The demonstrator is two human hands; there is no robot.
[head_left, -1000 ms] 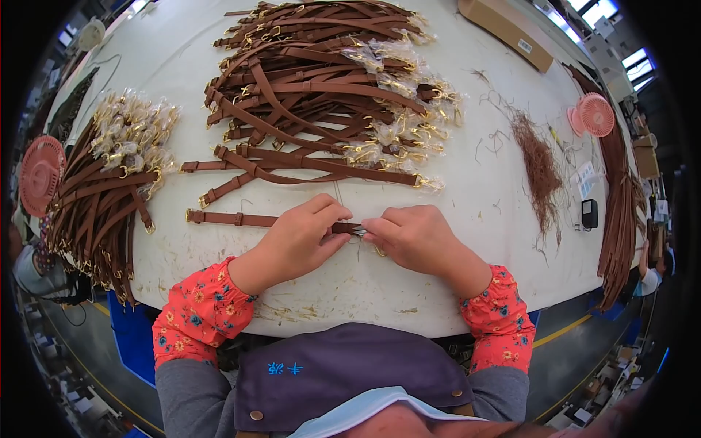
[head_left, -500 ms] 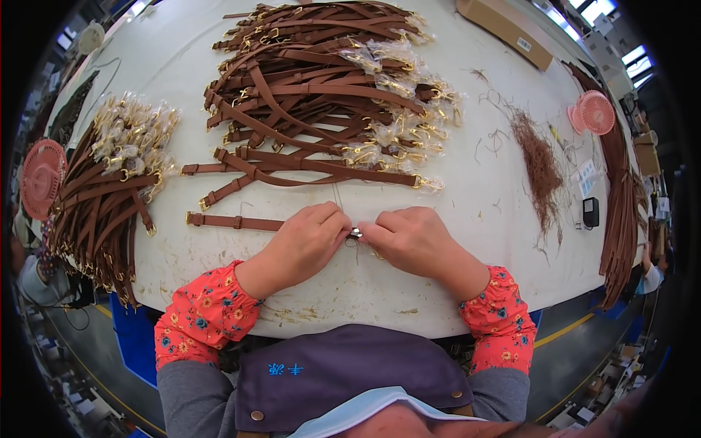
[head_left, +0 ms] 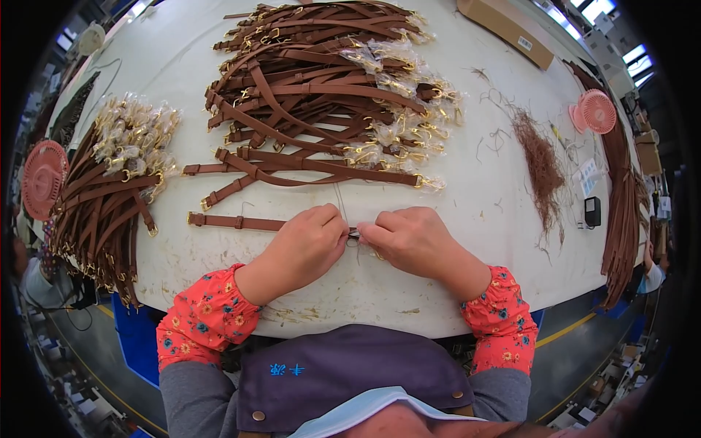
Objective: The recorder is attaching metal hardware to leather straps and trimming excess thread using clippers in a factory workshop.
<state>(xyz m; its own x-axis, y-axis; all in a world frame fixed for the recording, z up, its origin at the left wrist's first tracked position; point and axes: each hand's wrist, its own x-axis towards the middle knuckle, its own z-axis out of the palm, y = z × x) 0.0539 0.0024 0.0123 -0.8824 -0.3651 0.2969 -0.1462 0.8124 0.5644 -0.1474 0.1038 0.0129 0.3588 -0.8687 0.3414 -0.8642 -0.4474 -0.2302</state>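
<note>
A brown leather strap (head_left: 244,223) with a gold buckle at its left end lies across the table in front of me. My left hand (head_left: 314,237) is closed on its right part, fingers pinched together. My right hand (head_left: 410,237) faces it in a pinch, close to the strap's end; its fingers hide what they hold. Between the fingertips shows a small dark and shiny metal piece (head_left: 354,233), too small to make out. A bit of gold metal peeks out below the right fingers. Thin threads (head_left: 339,201) run up from between the hands.
Beyond my hands lies a big pile of brown straps (head_left: 307,91) with plastic-wrapped gold hooks. Another strap heap (head_left: 102,197) is at left, near a pink fan (head_left: 45,179). On the right are tangled threads (head_left: 539,160), a second pink fan (head_left: 595,112) and long brown strips (head_left: 621,219).
The shiny metal between my fingertips shows less brightly and sits slightly differently. Both hands stay nearly in place, still pinched.
</note>
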